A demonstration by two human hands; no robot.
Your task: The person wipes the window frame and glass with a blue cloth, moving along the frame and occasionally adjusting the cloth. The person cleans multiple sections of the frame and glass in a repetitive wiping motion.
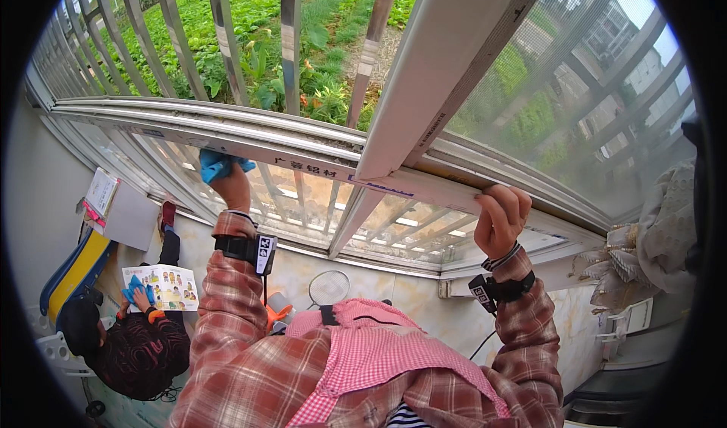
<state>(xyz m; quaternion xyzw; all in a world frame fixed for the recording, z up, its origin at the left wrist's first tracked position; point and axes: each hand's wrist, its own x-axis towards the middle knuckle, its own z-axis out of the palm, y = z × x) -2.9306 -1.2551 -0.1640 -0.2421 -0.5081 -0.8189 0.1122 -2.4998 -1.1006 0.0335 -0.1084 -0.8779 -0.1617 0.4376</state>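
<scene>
My left hand is raised to the lower rail of a white window frame and holds a blue cloth pressed against it. My right hand is closed around the same rail further right, below the upright bar of a sliding screen sash. Both wrists carry black bands with small devices. I wear a plaid shirt and a pink checked apron.
Metal security bars stand outside the window, with green plants beyond. At the lower left a small person in dark clothes sits holding a picture book. A blue and yellow slide and a racket lie below.
</scene>
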